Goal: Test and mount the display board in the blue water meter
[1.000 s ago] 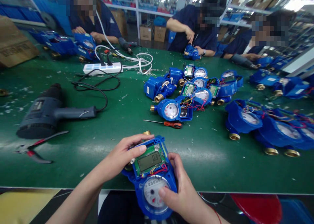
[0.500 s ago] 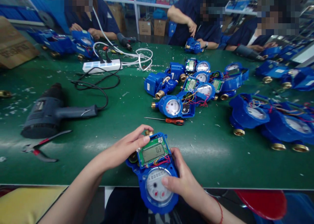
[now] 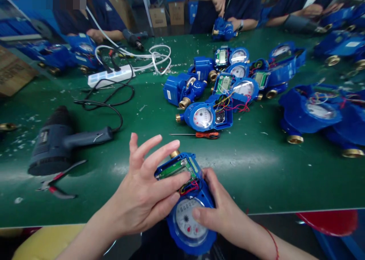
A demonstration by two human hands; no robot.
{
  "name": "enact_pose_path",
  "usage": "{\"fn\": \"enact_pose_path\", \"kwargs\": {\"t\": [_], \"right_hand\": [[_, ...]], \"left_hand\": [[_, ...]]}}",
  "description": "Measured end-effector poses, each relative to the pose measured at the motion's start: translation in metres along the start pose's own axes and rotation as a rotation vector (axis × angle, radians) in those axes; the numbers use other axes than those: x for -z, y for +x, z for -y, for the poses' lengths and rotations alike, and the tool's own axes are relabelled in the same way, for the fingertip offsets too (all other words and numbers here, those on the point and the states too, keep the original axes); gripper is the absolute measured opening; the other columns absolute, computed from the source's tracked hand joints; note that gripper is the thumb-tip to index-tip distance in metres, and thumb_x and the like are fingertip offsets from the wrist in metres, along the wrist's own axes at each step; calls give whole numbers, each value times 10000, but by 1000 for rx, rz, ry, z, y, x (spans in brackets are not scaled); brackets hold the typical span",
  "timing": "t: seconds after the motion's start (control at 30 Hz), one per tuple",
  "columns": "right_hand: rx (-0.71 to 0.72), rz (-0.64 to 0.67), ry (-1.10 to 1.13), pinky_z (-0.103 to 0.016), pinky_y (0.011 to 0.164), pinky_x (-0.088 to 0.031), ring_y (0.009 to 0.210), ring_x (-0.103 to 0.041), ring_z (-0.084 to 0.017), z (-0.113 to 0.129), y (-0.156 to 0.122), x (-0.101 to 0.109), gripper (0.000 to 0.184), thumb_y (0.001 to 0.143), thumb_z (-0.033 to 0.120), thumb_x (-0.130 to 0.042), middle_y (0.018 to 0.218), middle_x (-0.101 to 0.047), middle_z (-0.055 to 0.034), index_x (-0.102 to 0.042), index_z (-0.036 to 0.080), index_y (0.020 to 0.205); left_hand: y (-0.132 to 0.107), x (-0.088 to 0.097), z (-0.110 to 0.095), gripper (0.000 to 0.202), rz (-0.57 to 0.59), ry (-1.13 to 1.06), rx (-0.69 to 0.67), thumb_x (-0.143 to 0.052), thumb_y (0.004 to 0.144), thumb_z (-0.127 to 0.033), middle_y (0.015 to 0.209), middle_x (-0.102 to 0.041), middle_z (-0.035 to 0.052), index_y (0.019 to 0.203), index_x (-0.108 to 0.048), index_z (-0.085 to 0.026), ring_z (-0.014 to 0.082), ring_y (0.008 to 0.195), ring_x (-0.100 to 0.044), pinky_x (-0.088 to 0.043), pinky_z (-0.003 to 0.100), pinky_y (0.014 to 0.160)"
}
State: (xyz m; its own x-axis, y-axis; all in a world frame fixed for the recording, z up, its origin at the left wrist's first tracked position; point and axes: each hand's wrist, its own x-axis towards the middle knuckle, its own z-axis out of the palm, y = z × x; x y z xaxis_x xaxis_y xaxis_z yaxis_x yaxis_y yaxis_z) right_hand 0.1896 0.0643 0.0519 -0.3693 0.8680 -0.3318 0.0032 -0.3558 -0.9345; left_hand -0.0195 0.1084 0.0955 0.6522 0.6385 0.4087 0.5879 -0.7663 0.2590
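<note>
A blue water meter [image 3: 190, 222] with a round dial and an exposed green circuit board sits at the near edge of the green table [image 3: 256, 176]. My right hand [image 3: 221, 210] grips its right side, thumb on the dial glass. My left hand [image 3: 145, 191] lies over the board with fingers stretched and spread, the lower fingers touching the board and its red wires. A brass fitting shows at the meter's far end.
A red-handled screwdriver [image 3: 199, 135] lies beyond the meter. A grey heat gun [image 3: 61, 142] and red pliers [image 3: 58, 182] lie left. Several open blue meters [image 3: 225, 96] crowd the middle and right. A white power strip [image 3: 110, 75] with cables sits far left. Other people work across the table.
My left hand opened from a fingertip hold at the board's corner and now spreads flat over the display. The meter tilted slightly, and the camera tipped downward.
</note>
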Motion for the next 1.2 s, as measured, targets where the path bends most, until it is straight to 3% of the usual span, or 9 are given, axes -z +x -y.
{"fn": "enact_pose_path", "kwargs": {"t": [0.13, 0.3, 0.57, 0.93, 1.2], "right_hand": [[-12, -18, -13, -408, 888, -421, 1026, -506, -278, 2, 0, -3, 511, 672, 384, -651, 1062, -536, -81, -381, 191, 1061], [-20, -13, -9, -404, 874, -434, 1022, -510, -275, 4, -1, -5, 529, 664, 389, -646, 1084, -523, -84, -380, 190, 1075], [-43, -25, -7, -422, 863, -438, 1008, -520, -284, 4, -1, -6, 560, 645, 411, -645, 1073, -521, -85, -400, 183, 1094], [-13, -18, 3, -413, 855, -437, 998, -505, -271, 1, 0, -2, 538, 690, 437, -636, 1080, -520, -85, -389, 181, 1094], [-21, -20, 34, -400, 814, -442, 956, -497, -259, 0, 2, -4, 541, 667, 437, -660, 1055, -535, -84, -401, 179, 1066]], "left_hand": [[-2, 0, 5, 335, 22, 1, -12, -522, 849, -144, 1624, -69, -78, 1112, -641, -315, 294, 1474, -98, 55, 616, 1177], [-4, -1, 8, 344, 20, -12, -6, -521, 838, -162, 1623, -50, -84, 1119, -640, -319, 297, 1473, -81, 68, 604, 1179], [-3, -4, 8, 355, 2, 12, 14, -522, 828, -144, 1580, -165, -28, 1101, -652, -329, 326, 1437, -192, 4, 659, 1165], [3, -7, 6, 370, -3, 60, -11, -521, 837, -112, 1482, -300, -15, 1107, -642, -334, 316, 1405, -220, 4, 658, 1166], [5, -5, 11, 304, 43, 42, 13, -587, 841, -136, 1555, -207, -19, 1063, -654, -333, 297, 1428, -199, -7, 645, 1170]]}}
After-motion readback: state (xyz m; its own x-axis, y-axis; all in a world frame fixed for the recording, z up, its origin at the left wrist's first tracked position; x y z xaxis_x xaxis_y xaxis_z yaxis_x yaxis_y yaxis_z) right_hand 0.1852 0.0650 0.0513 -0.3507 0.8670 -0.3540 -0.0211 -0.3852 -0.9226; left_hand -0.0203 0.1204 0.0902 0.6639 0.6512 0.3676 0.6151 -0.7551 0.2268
